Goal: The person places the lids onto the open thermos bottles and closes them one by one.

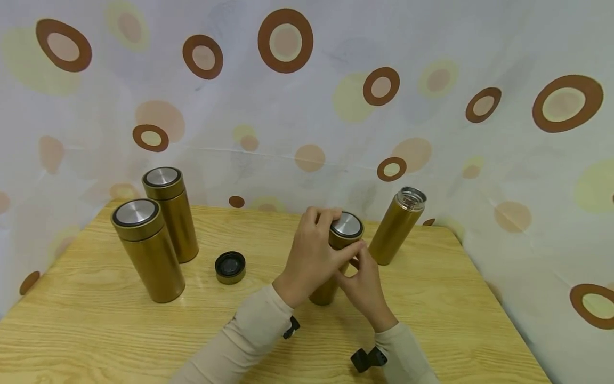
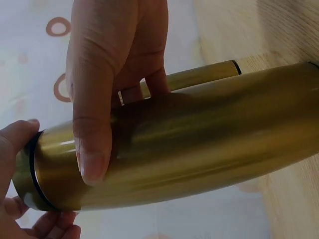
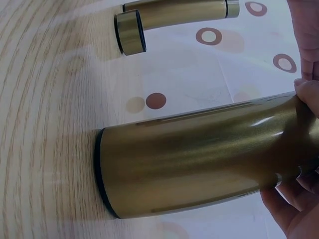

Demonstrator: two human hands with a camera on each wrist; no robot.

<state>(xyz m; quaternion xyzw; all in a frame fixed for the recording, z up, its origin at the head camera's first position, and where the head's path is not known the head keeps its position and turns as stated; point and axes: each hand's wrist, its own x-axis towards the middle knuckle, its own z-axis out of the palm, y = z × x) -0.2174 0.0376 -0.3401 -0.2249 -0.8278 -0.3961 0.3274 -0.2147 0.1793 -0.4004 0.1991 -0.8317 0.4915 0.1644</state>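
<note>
Head view: your forearms come in from the bottom edge and converge on the bottle [image 1: 326, 292], upright on the surface [image 1: 96, 330]. Your left grip [image 1: 309, 256] sits higher, fingers curled about the lid [image 1: 346, 224], thumb reaching rightward. Your right grip [image 1: 365, 282] is lower, on the body's right side. Left: front bottle [image 1: 151, 261] and rear bottle [image 1: 178, 221], both lidded; near them, a loose lid [image 1: 230, 269], dark inside up. Right: a lidless bottle [image 1: 395, 229].

Left wrist view: bottle lies sideways in frame. Your left grip holds the lid, thumb and fingers on opposite sides; your right thumb crosses the body below the dark seam. Cannot tell whether the lid is tight.

Right wrist view: your right grip clasps the upper body, thumb opposite fingers; your left grip shows only partly.
</note>
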